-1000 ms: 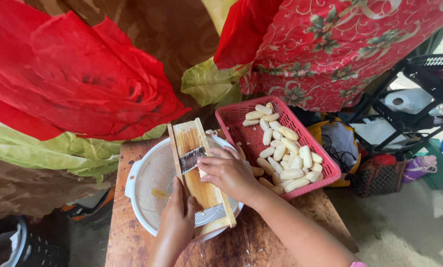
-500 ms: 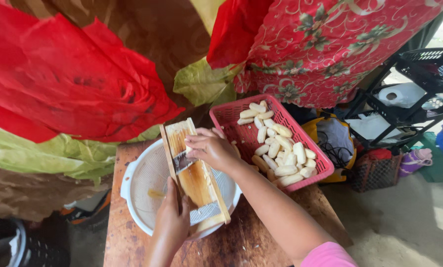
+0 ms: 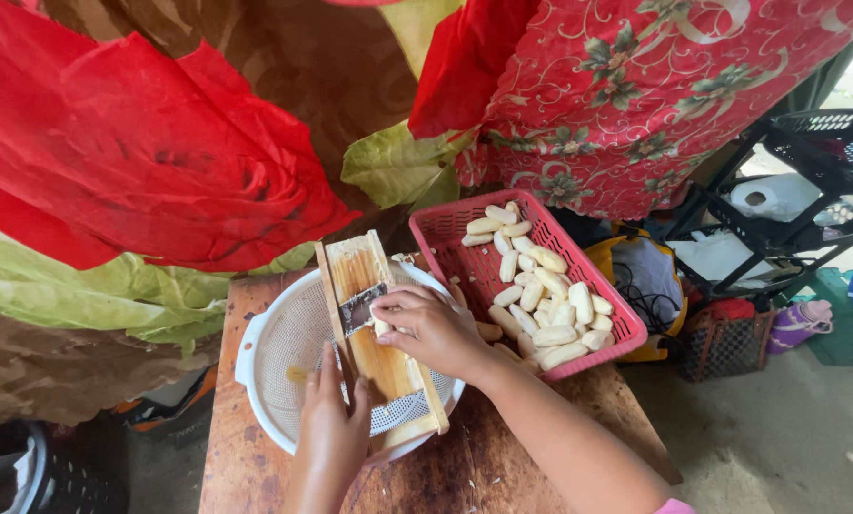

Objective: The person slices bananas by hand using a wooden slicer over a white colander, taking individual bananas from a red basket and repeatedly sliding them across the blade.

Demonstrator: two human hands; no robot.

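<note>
A wooden slicer board (image 3: 377, 333) with a metal blade lies across a white colander (image 3: 284, 347) on a wooden table (image 3: 465, 471). My left hand (image 3: 331, 428) grips the board's near left edge and holds it steady. My right hand (image 3: 426, 328) presses a pale peeled banana piece (image 3: 381, 324) against the board just right of the blade. A pink plastic basket (image 3: 541, 286) to the right holds several peeled bananas.
Red, green and brown cloths (image 3: 160, 162) hang behind the table. A black wire rack (image 3: 807, 181) with a paper roll stands at the right. Bags (image 3: 731, 333) sit on the floor beside the table. A dark basket (image 3: 27, 476) is at the lower left.
My right hand slid up the board toward the blade, then came back down a little. The left hand kept its hold on the board.
</note>
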